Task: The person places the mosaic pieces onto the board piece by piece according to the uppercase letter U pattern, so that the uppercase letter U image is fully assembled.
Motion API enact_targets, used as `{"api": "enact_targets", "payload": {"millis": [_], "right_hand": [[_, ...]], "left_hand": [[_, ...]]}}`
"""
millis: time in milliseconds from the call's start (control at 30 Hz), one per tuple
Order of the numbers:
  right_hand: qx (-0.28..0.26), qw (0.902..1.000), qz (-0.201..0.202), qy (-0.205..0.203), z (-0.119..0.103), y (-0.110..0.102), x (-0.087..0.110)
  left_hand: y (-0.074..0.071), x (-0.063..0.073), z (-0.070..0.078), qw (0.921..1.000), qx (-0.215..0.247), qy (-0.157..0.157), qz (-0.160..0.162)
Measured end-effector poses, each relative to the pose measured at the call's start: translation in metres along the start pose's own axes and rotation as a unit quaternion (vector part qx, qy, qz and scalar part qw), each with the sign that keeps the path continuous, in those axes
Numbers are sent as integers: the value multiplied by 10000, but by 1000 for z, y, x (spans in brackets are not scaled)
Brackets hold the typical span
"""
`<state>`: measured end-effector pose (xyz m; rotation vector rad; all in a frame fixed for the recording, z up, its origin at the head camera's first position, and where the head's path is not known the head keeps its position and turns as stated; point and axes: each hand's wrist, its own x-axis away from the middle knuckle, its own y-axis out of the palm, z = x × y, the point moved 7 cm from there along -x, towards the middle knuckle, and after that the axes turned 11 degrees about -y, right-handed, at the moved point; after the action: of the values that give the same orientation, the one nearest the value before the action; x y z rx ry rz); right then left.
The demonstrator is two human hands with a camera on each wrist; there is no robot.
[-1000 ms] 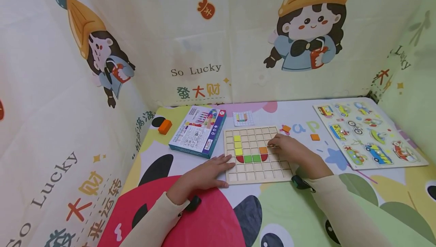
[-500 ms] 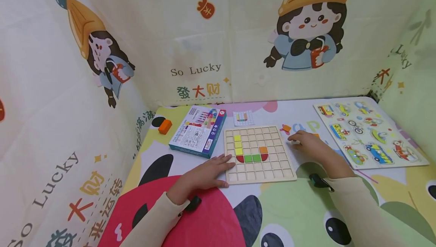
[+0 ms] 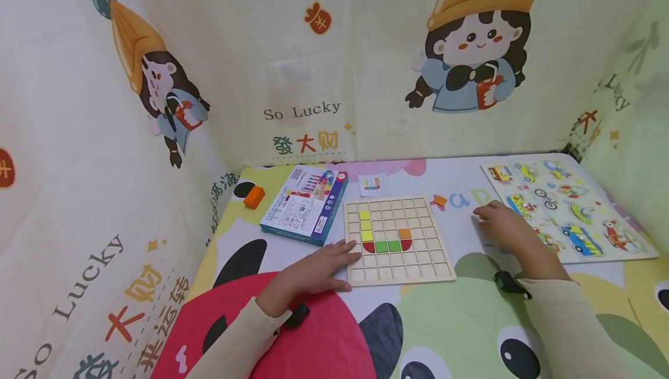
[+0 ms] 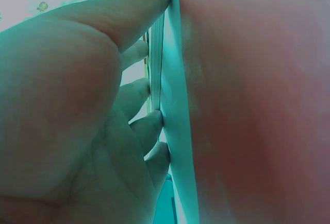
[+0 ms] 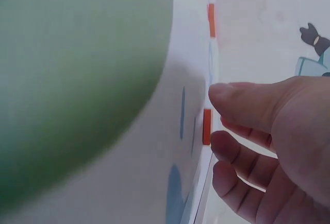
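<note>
A wooden grid board [image 3: 434, 260] lies flat at the centre of the table. Set in its cells are a column of yellow tiles [image 3: 365, 226], two green tiles [image 3: 388, 246], red rounded corner tiles [image 3: 369, 247] and one orange tile [image 3: 404, 233]. My left hand [image 3: 321, 269] rests with fingers spread at the board's left edge. To the right of the board, my right hand [image 3: 504, 231] reaches over the tabletop. In the right wrist view a loose orange tile [image 5: 207, 126] shows at the gap between thumb and fingertips, which stand apart; the hand hides it in the head view.
Another loose orange tile [image 3: 440, 200] lies past the board's back right corner. A pattern card [image 3: 383, 176] is behind the board, a blue-edged box [image 3: 303, 205] left of it. Orange blocks [image 3: 254, 197] sit at far left. A vehicle puzzle board [image 3: 596, 234] lies right.
My right hand has left the board and moved right, over the spot where the loose orange tile was visible. The left hand stays at the board's edge. The head view has shifted slightly.
</note>
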<state>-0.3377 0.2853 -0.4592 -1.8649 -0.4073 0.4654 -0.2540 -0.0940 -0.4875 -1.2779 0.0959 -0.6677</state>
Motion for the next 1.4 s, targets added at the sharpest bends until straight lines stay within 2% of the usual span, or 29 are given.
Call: {"api": "enact_targets", "payload": {"millis": [233, 300, 633, 767, 1200, 1400], "right_hand": [[-159, 9959, -422, 787, 21, 5, 2], [-107, 9953, -452, 851, 22, 4, 2], [-7, 9947, -546, 868, 25, 2, 0], [20, 9957, -544, 751, 25, 2, -3], [-43, 9974, -389, 609, 22, 5, -14], [-189, 9963, -484, 682, 17, 7, -16]], "left_hand": [[0, 1, 1, 10000, 0, -53, -19], [0, 2, 1, 10000, -9, -42, -39], [1, -2, -2, 9999, -104, 16, -27], [1, -3, -2, 9999, -103, 42, -22], [-3, -2, -1, 10000, -52, 42, -6], [-1, -1, 0, 9999, -25, 108, -23]]}}
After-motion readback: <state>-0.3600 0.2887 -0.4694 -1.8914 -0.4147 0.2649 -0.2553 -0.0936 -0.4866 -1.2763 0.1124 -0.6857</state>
